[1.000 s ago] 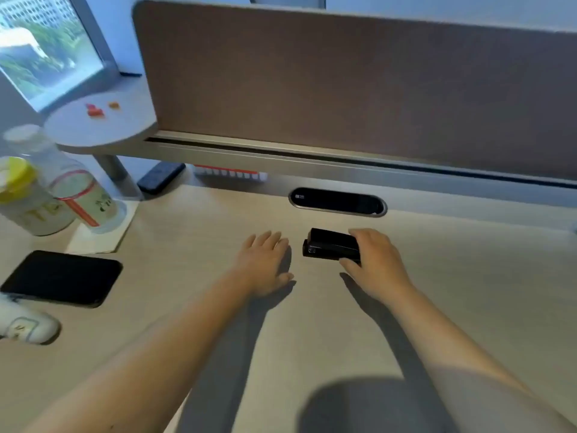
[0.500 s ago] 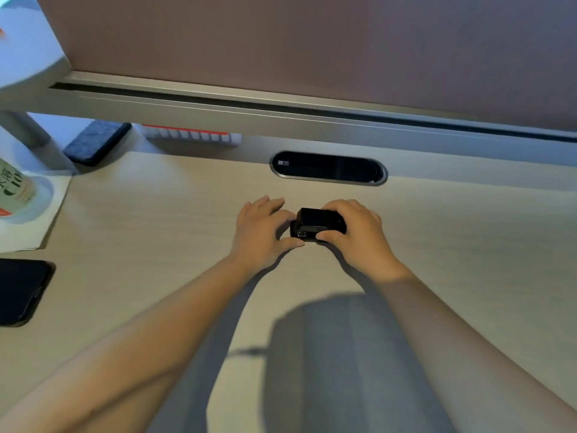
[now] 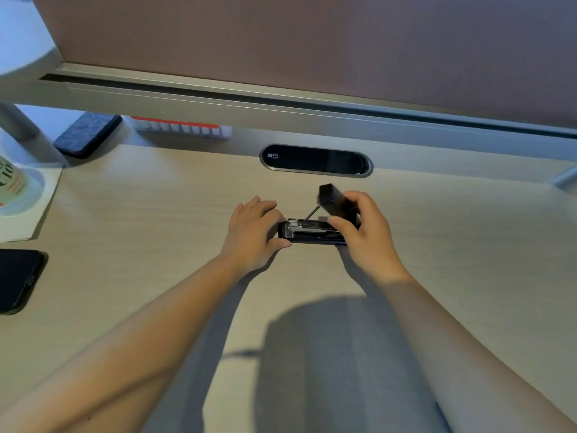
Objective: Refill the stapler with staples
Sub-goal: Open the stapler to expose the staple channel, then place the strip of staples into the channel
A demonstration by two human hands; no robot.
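Head view: the left hand (image 3: 254,234) steadies the stapler (image 3: 312,231); the right hand (image 3: 365,232) holds its lid (image 3: 335,200) up. Opening looks done; next, staples must be found.

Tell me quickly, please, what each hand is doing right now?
Left hand: steadying the stapler base on the desk.
Right hand: closed on the stapler's raised lid.

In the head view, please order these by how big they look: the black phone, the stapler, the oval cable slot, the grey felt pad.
1. Oval cable slot, largest.
2. Stapler, partly hidden by both hands.
3. Grey felt pad.
Black phone: unranked, because the frame edge cuts it and it lies nearer the camera.
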